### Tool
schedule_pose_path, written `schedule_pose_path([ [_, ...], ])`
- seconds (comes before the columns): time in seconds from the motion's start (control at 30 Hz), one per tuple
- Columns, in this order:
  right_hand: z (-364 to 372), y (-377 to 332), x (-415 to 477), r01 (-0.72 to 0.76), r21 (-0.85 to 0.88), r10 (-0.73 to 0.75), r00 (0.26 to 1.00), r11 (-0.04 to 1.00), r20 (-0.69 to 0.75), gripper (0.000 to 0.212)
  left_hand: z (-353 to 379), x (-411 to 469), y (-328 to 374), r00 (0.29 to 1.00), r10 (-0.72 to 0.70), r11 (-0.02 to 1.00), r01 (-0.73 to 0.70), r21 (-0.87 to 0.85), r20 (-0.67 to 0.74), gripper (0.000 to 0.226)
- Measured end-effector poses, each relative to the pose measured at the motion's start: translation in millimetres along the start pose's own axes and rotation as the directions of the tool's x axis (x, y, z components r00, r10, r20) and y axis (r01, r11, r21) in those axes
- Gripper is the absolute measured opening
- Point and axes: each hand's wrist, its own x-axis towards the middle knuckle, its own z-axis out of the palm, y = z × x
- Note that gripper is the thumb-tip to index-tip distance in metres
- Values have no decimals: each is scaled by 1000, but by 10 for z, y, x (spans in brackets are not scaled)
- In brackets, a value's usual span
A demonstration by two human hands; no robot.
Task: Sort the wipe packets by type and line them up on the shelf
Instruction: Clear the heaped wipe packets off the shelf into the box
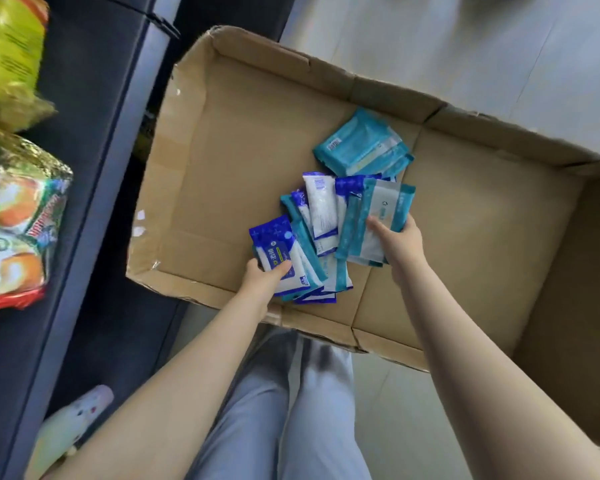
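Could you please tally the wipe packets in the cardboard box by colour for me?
Dark blue packets: at least 4
Teal packets: at least 5
Total: at least 9. The packets overlap in a loose pile, so some may be hidden and an exact count cannot be given.

a box [243, 140] lies on the floor [465, 46], its left wall beside the shelf [94, 133]. snack bags [18, 220] sit on the shelf, left of the box. a pile [321, 216] of wipe packets lies mid-box, nearer the near wall. a stack [359, 143] lies just behind it, toward the far wall. the left hand [262, 277] grips a packet [274, 249] at the pile's left end. the right hand [400, 240] holds a bundle [371, 220] at its right end.
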Motion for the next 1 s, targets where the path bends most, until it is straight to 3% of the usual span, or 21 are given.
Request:
schedule_pose_path([
  [0.13, -23, -119, -150, 12, -94, -17, 998, 996, -63, 89, -104, -109, 71, 1000, 10, 998, -11, 59, 13, 42],
  [0.2, -90, -214, -254, 28, -59, -31, 999, 998, -38, 82, -155, -231, 131, 1000, 7, 999, -8, 42, 14, 44],
  [0.33, -315, -550, -670, 7, 20, -9, 996, 1000, 88, 47, -262, -792, 320, 998, 46, 999, -46, 1, -33, 67],
  [0.53, -768, -1376, -1992, 136, 83, -149, 973, 987, 175, 34, -594, -2332, 590, 962, 270, 957, -273, -100, -38, 56],
  [0.7, -892, -1961, -3011, 312, 121, -333, 904, 943, 266, 47, -1054, -3478, 700, 851, 506, 826, -524, -205, -138, 60],
  [1.0, -309, -2751, -4664, 624, 175, -619, 620, 761, 482, 52, -2455, -5087, 581, 586, 683, 492, -810, -319, -436, 51],
])
